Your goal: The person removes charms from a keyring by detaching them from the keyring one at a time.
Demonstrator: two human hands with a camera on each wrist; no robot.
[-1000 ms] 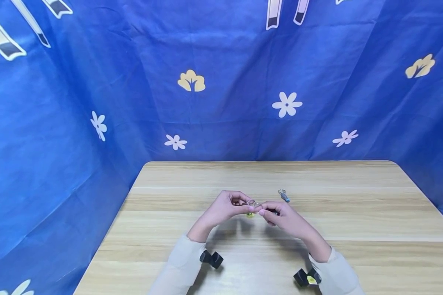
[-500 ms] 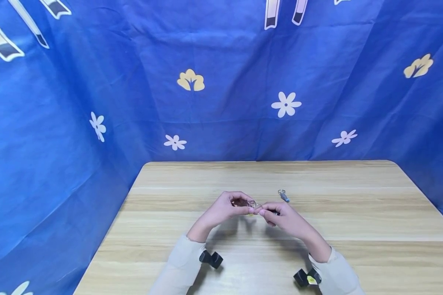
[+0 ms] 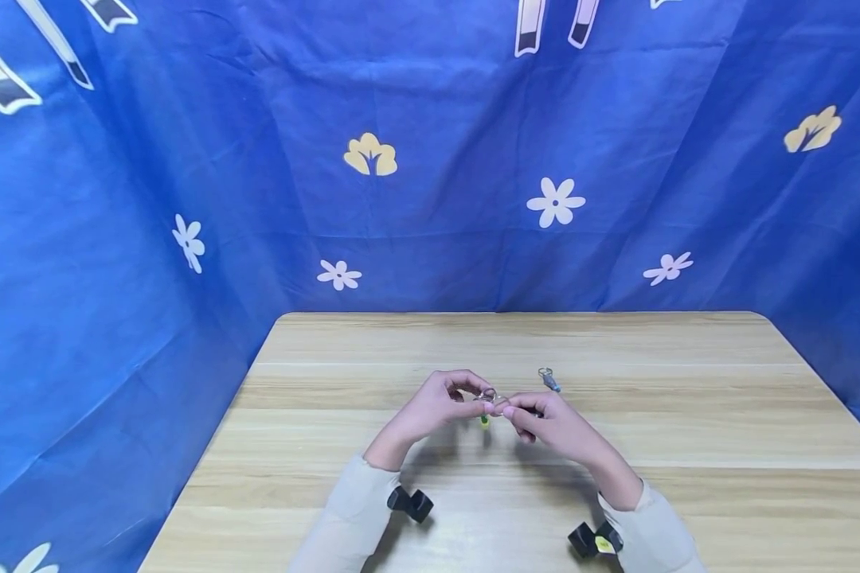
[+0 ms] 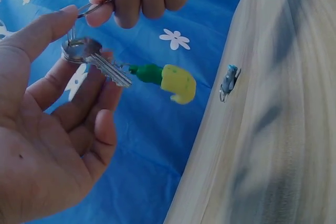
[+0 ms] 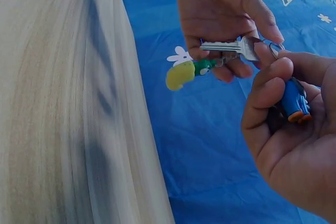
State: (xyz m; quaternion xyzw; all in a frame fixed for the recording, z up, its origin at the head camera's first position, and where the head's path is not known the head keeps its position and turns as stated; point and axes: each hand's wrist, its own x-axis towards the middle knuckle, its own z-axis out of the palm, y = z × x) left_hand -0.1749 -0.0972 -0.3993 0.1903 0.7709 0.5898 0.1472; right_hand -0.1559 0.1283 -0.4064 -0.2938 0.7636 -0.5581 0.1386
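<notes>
My left hand (image 3: pixel 437 404) and right hand (image 3: pixel 555 423) meet above the table, their fingertips together at a metal key ring (image 4: pixel 93 8). Left thumb and fingers pinch one side of the ring; the right thumb and index finger pinch the other. A silver key (image 4: pixel 107 67) hangs by the left fingers. Beside it dangles a green and yellow charm (image 4: pixel 177 81) on a short chain. Inside the curled right fingers lies a blue charm with an orange end (image 5: pixel 294 100), partly covered. Whether the ring is spread apart cannot be made out.
A small grey-blue keychain charm with a ring (image 3: pixel 550 382) lies on the wooden table (image 3: pixel 373 342), just beyond the right hand. Blue patterned cloth (image 3: pixel 444 239) hangs behind and at the sides of the table.
The green and yellow charm swings below the left fingers: mostly hidden half a second ago, it now hangs in sight. Both hands stay nearly in place, with slight shifts at the ring.
</notes>
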